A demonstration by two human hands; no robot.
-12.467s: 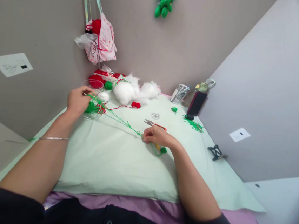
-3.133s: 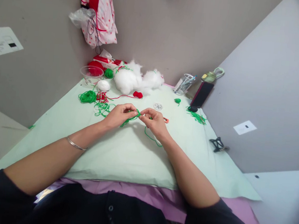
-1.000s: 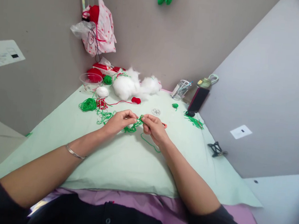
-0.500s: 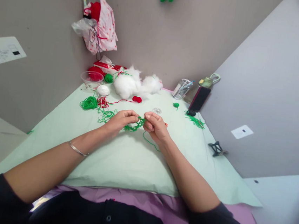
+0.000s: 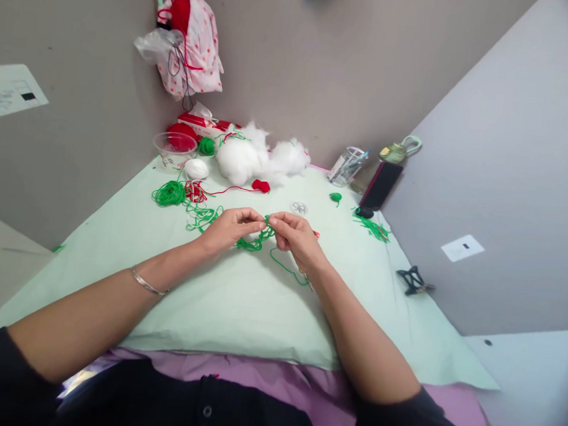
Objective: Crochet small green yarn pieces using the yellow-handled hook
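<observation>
Green crocheted yarn [image 5: 257, 242] hangs in a curve below the fingertips of both hands. My left hand [image 5: 233, 227] pinches it between thumb and forefinger. Close against it, my right hand [image 5: 294, 236] grips the same piece, its fingers curled. A loose green strand [image 5: 286, 267] runs down beneath my right hand. Beside my left hand, tangled green yarn [image 5: 202, 217] leads toward a green yarn bundle [image 5: 169, 193]. A small orange-red tip [image 5: 317, 234] shows just beyond my right hand.
White stuffing [image 5: 243, 159] lies at the back, near a clear tub [image 5: 174, 151] and a white yarn ball [image 5: 196, 169]. A small red piece [image 5: 261, 186] is in front. At the right are a phone [image 5: 382, 185], a clear cup [image 5: 349, 166] and green yarn scraps [image 5: 373, 229].
My right hand has shifted slightly left, so its fingertips are now nearer to those of my left hand. The view has tilted down slightly.
</observation>
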